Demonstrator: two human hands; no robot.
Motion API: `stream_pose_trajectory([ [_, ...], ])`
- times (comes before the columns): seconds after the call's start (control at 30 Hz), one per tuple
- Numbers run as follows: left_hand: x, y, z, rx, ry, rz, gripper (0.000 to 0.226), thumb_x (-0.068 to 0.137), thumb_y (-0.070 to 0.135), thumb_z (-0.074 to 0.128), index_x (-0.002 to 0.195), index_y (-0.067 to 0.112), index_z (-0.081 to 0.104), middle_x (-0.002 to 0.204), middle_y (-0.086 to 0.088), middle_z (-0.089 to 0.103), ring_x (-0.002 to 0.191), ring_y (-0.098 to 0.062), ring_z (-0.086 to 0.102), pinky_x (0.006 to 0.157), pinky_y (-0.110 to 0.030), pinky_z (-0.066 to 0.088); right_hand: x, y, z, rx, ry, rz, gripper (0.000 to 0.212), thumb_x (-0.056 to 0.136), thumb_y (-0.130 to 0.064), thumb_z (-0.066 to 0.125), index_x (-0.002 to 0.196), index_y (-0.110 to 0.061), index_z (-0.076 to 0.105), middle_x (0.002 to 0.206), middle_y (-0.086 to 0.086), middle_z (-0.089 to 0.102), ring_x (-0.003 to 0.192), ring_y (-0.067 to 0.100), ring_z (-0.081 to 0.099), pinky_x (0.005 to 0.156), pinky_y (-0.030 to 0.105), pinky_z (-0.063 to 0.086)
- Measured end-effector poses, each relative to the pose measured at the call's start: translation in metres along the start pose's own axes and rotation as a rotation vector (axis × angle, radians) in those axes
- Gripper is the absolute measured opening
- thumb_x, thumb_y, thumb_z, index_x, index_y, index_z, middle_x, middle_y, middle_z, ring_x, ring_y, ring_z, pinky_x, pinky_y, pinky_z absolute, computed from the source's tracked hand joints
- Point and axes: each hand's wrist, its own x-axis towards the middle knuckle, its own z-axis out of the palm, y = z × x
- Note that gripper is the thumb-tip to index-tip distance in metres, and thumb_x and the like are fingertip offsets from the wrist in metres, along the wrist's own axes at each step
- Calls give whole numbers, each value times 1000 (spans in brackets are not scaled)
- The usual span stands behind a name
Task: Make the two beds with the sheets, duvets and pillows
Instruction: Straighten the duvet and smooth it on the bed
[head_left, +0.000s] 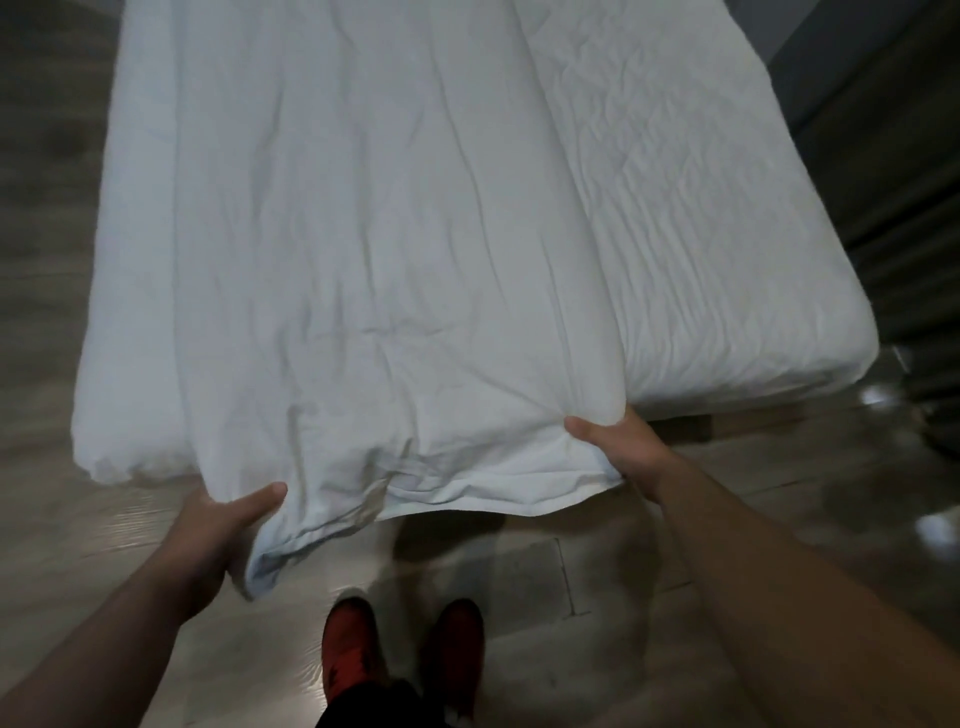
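A white duvet (363, 249) lies lengthwise over the bed and hangs past its foot end toward me. My left hand (218, 530) grips the duvet's near left corner, thumb on top and fingers hidden under the cloth. My right hand (623, 452) grips the near right corner the same way. The near edge is lifted off the floor between my hands. To the right of the duvet, the mattress with its wrinkled white sheet (727, 260) lies uncovered. No pillow is in view.
A glossy wood-look floor (519, 571) surrounds the bed on the left, right and near side. My red shoes (405, 654) stand just below the duvet's edge. A dark wall or furniture (893, 156) runs along the right.
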Motion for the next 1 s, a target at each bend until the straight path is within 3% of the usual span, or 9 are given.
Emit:
stream_pose_trajectory([
  [0.13, -20, 3, 11, -26, 165, 22, 24, 91, 12, 66, 113, 1, 65, 101, -16, 73, 98, -36, 69, 83, -38, 52, -7, -2, 5, 109, 30, 17, 94, 45, -51, 96, 124, -14, 62, 114, 0, 71, 103, 17, 69, 97, 38, 54],
  [0.3, -63, 49, 30, 16, 348, 91, 28, 97, 34, 57, 96, 7, 64, 83, -1, 63, 73, -13, 59, 63, -27, 44, -35, -20, 12, 153, 179, -14, 69, 61, -28, 91, 121, -12, 60, 110, 2, 70, 97, 17, 67, 82, 27, 52],
  [0.4, -85, 83, 21, 96, 368, 112, 36, 96, 40, 57, 104, 5, 65, 90, -5, 65, 79, -18, 61, 67, -30, 45, -69, -48, 10, 123, 192, -83, 57, 71, -16, 87, 120, -11, 60, 109, 2, 68, 98, 17, 65, 83, 25, 49],
  [0.5, -119, 125, 10, 155, 407, 111, 56, 90, 50, 59, 112, -1, 63, 112, -13, 66, 101, -29, 62, 87, -36, 46, -105, -77, 5, 87, 174, -157, 61, 71, -17, 86, 125, -10, 60, 116, 2, 67, 105, 18, 63, 90, 27, 49],
  [0.6, -152, 162, -2, 190, 433, 116, 45, 91, 47, 61, 104, 4, 63, 108, -11, 65, 97, -24, 60, 84, -34, 44, -139, -103, -4, 89, 140, -184, 56, 74, -16, 85, 124, -10, 60, 115, 1, 66, 102, 17, 62, 87, 25, 47],
  [0.7, -178, 182, -15, 184, 404, 170, 81, 69, 70, 62, 112, 1, 66, 107, -13, 69, 99, -29, 65, 96, -46, 51, -172, -121, -14, 66, 121, -217, 57, 75, -19, 84, 125, -11, 58, 115, 0, 65, 101, 16, 60, 87, 24, 44],
  [0.77, -197, 186, -22, 181, 411, 182, 70, 77, 62, 65, 112, 2, 67, 104, -13, 70, 98, -29, 66, 95, -45, 51, -195, -125, -20, 43, 120, -224, 60, 74, -22, 85, 126, -11, 58, 118, 1, 66, 102, 17, 61, 88, 25, 45],
  [0.87, -234, 185, -18, 151, 404, 216, 31, 93, 35, 65, 103, 6, 66, 91, -6, 68, 90, -24, 65, 83, -35, 49, -234, -119, -26, 25, 104, -235, 52, 78, -14, 83, 124, -8, 59, 112, -1, 63, 98, 16, 58, 85, 24, 43],
  [1.0, -283, 167, -15, 197, 442, 282, 15, 93, 26, 66, 102, 15, 61, 87, -1, 64, 77, -15, 60, 77, -31, 45, -273, -93, -33, 5, 124, -257, 56, 76, -12, 84, 126, -6, 59, 117, 1, 65, 100, 15, 58, 87, 24, 43],
])
